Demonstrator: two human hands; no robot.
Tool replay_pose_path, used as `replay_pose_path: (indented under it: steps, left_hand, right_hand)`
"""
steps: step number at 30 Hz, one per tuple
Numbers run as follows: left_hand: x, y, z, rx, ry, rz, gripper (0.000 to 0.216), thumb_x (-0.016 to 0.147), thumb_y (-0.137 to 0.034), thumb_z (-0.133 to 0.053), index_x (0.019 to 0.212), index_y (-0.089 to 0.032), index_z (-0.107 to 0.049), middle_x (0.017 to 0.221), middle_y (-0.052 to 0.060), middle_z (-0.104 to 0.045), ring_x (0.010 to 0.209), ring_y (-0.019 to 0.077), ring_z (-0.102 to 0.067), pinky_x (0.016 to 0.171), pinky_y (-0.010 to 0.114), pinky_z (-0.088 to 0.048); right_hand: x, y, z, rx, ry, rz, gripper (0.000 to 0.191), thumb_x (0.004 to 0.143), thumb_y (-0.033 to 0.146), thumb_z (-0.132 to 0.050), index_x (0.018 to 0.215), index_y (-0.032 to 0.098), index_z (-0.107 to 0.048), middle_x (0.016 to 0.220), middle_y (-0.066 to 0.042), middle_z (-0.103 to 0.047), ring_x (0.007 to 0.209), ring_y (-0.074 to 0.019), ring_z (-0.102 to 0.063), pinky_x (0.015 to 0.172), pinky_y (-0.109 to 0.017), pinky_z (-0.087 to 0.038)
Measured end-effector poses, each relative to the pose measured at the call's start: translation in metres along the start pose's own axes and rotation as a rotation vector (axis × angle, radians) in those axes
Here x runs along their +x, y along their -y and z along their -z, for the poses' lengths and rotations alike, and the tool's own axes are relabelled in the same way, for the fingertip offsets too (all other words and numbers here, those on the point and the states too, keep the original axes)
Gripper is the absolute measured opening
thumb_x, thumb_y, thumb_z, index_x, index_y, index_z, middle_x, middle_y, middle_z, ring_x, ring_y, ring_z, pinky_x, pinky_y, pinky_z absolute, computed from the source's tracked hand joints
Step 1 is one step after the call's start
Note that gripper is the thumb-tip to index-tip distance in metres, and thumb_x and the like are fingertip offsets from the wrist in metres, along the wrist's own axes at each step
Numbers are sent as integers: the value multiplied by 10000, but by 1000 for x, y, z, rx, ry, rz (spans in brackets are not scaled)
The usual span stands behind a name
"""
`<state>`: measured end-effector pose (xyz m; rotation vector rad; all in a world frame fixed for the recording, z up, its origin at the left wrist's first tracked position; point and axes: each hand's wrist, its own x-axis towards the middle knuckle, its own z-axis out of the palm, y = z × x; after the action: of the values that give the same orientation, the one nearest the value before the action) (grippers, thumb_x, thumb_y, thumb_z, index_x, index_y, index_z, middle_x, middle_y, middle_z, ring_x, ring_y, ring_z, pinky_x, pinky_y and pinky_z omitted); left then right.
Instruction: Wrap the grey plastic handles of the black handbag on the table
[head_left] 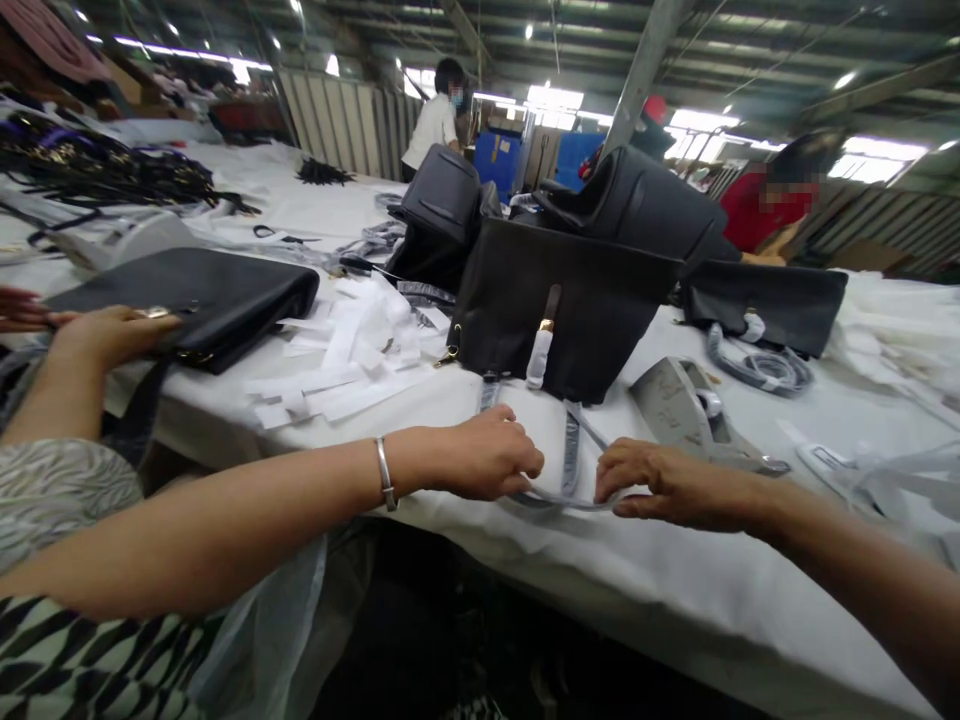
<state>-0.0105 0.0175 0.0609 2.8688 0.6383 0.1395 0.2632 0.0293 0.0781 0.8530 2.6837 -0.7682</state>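
Note:
A black handbag point(525, 300) stands upright on the white-covered table, with a brown tab and gold fitting on its front and white wrapping below it. From its base a plastic-wrapped strap point(571, 450) runs toward me and bends across between my hands. My left hand point(495, 455) is closed on the strap's left part, fingers curled down. Opposite it, my right hand point(649, 482) pinches the strap's right part between thumb and fingers. The exact contact under the left fingers is hidden. A grey tape dispenser point(664, 405) sits just behind my right hand.
White paper strips point(360, 345) lie left of the bag. Another person's hand point(112, 335) touches a flat black bag point(202, 290) at left. More black bags point(645, 200) are piled behind, with a coiled wrapped strap point(765, 370) at right. The table's front edge is near me.

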Motion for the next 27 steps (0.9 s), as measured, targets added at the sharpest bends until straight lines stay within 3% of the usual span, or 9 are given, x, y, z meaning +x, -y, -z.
replay_pose_path:
  steps: [5, 9, 13, 17, 20, 24, 27]
  left_hand:
    - [-14, -4, -9, 124, 16, -1, 36, 833, -217, -634, 845, -183, -631, 842, 48, -679, 790, 192, -583, 854, 354, -335]
    - [-18, -5, -14, 157, 17, 35, 39, 842, -183, -597, 836, -181, -636, 836, 50, -667, 782, 194, -563, 867, 369, -320]
    - [-23, -4, -4, 42, -23, 34, 78, 836, -153, -604, 787, -191, -652, 801, 11, -654, 772, 154, -546, 912, 349, -289]
    - [-29, -3, 2, -16, 52, 58, 70, 811, -161, -636, 753, -193, -660, 777, -4, -654, 764, 141, -538, 924, 347, -287]
    - [-30, -2, -15, 117, 56, 81, 99, 812, -163, -611, 717, -178, -636, 744, 27, -634, 746, 170, -516, 865, 368, -327]
    - [-32, -2, -41, 264, -33, 143, 85, 848, -159, -542, 793, -166, -606, 819, 76, -610, 814, 216, -509, 731, 348, -381]
    - [-32, -10, -43, 240, -107, 157, 147, 861, -291, -583, 933, -163, -586, 967, 91, -604, 920, 230, -514, 782, 343, -419]
  right_hand:
    - [8, 7, -21, -129, -56, 29, 211, 932, 300, -516, 867, 219, -699, 819, -40, -667, 872, -187, -562, 839, -323, -402]
    - [11, 12, -21, -90, -102, 94, 211, 941, 289, -515, 876, 217, -703, 835, -32, -666, 856, -167, -565, 847, -309, -386]
    - [16, 16, -25, -119, -112, 107, 172, 926, 277, -548, 926, 234, -715, 866, -28, -668, 869, -165, -563, 837, -306, -378]
    - [27, 17, -38, -195, -118, 108, 175, 928, 281, -541, 964, 245, -709, 878, -35, -662, 874, -166, -557, 809, -296, -381]
    - [35, 19, -46, -329, -156, 40, 206, 929, 283, -522, 844, 212, -695, 846, -48, -648, 858, -178, -553, 815, -320, -382]
    - [35, 19, -58, -476, -258, -85, 221, 909, 261, -523, 751, 186, -659, 823, -64, -635, 836, -207, -564, 808, -370, -414]
    - [28, 6, -71, -454, -374, -77, 214, 918, 263, -501, 799, 200, -668, 866, -64, -649, 822, -200, -593, 793, -365, -471]
